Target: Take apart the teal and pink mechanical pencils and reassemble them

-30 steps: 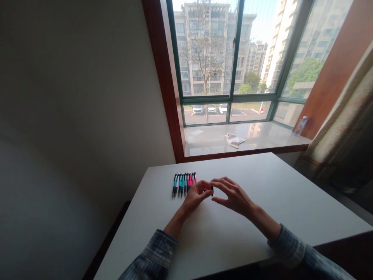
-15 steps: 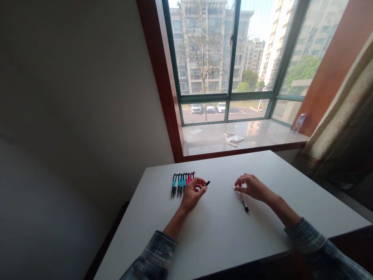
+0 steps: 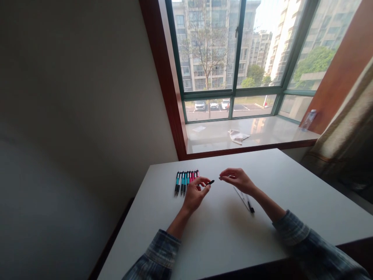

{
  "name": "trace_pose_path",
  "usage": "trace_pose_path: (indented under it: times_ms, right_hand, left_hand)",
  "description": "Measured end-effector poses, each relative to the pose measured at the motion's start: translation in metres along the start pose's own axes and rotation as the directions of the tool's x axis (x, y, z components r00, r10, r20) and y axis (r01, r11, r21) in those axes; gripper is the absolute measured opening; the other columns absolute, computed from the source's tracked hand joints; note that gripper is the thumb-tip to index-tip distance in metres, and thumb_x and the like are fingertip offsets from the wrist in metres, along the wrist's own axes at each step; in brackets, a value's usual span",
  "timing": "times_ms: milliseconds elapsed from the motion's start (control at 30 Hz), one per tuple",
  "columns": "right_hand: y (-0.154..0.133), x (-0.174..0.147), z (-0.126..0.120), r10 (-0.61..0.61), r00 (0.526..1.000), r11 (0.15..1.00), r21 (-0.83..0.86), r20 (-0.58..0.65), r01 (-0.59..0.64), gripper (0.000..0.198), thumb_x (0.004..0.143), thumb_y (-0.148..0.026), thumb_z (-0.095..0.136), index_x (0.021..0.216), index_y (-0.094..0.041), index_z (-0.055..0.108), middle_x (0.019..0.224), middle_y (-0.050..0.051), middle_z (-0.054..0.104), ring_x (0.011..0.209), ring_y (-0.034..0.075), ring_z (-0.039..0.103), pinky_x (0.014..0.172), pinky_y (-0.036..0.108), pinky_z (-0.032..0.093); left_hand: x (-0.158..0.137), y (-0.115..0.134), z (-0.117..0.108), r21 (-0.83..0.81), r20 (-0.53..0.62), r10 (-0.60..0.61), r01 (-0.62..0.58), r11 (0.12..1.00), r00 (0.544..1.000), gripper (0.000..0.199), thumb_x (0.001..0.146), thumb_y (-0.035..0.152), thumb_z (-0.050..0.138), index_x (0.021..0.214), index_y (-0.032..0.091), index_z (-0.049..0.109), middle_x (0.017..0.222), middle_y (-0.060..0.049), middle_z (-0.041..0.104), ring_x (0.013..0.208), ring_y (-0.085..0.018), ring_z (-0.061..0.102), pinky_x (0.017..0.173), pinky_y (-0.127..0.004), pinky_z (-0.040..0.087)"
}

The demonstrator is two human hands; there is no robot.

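Observation:
My left hand (image 3: 194, 197) is closed in a pinch round a short black pen part (image 3: 211, 182), whose end points toward the right hand. Across a small gap, my right hand (image 3: 239, 180) has its thumb and fingertips together on a tiny pale piece (image 3: 220, 177), too small to name. Below the right hand, a thin pen refill (image 3: 241, 197) and a slim pen piece with a black end (image 3: 251, 208) lie on the white table. Several click pens (image 3: 182, 182), turquoise, white and pinkish red with black grips, lie in a row behind the left hand, which partly hides them.
The white table (image 3: 221, 241) stands against a window sill (image 3: 212, 142). On the sill are a crumpled cloth (image 3: 238, 136), a flat paper (image 3: 199, 128) and a clear bottle (image 3: 309, 120). A curtain (image 3: 344, 120) hangs at the right, and a grey wall (image 3: 87, 97) rises at the left.
My right hand has lifted from the pen pieces on the table and moved left, close to the black part in my left hand. The camera view has shifted slightly.

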State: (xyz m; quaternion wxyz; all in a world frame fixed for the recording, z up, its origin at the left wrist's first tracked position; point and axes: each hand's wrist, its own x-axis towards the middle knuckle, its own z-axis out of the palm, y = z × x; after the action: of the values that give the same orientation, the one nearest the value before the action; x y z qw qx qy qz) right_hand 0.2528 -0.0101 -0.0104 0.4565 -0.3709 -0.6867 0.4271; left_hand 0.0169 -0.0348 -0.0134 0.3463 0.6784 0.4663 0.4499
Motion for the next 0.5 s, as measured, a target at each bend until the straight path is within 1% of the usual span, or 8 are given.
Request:
trace_pose_path:
  times_ms: [67, 167, 333, 500]
  right_hand:
    - [0.003, -0.002, 0.011, 0.006, 1.0, 0.999, 0.034, 0.008, -0.007, 0.033, 0.083, -0.049, 0.076, 0.096, -0.019, 0.078, 0.095, 0.008, 0.079, 0.092, 0.025, 0.075, 0.086, 0.04, 0.061]
    - [0.005, -0.005, 0.018, 0.007, 1.0, 1.0, 0.029, 0.003, -0.007, 0.032, 0.084, -0.048, 0.076, 0.097, -0.019, 0.079, 0.094, 0.008, 0.08, 0.09, 0.025, 0.075, 0.084, 0.04, 0.061]
    - [0.005, -0.008, 0.019, 0.001, 0.999, 1.0, 0.006, -0.032, 0.0, 0.03, 0.084, -0.047, 0.075, 0.098, -0.021, 0.079, 0.095, 0.007, 0.08, 0.088, 0.025, 0.076, 0.083, 0.039, 0.061]
    - [0.007, -0.008, 0.02, 0.008, 0.998, 0.999, 0.032, -0.062, -0.006, 0.03, 0.084, -0.048, 0.076, 0.097, -0.021, 0.078, 0.095, 0.007, 0.08, 0.09, 0.025, 0.075, 0.083, 0.039, 0.061]
  left_hand:
    - [0.0, 0.0, 0.0, 0.008, -0.005, 0.008, -0.007, 1.0, 1.0, 0.016, 0.081, 0.03, 0.07, 0.094, 0.022, 0.076, 0.086, -0.004, 0.073, 0.073, -0.018, 0.062, 0.062, -0.028, 0.048]
    - [0.001, 0.002, 0.001, 0.008, 0.006, 0.021, -0.021, 1.0, 1.0, 0.015, 0.082, 0.029, 0.07, 0.093, 0.022, 0.077, 0.088, -0.005, 0.073, 0.074, -0.018, 0.062, 0.063, -0.029, 0.048]
    - [0.0, 0.005, 0.002, 0.013, 0.023, 0.016, -0.016, 1.0, 1.0, 0.014, 0.082, 0.029, 0.071, 0.091, 0.022, 0.077, 0.092, -0.006, 0.075, 0.078, -0.02, 0.064, 0.064, -0.029, 0.048]
    - [-0.001, 0.007, 0.003, 0.009, 0.035, 0.028, -0.028, 1.0, 0.999, 0.011, 0.082, 0.027, 0.07, 0.091, 0.023, 0.077, 0.093, -0.005, 0.075, 0.079, -0.02, 0.064, 0.064, -0.03, 0.048]
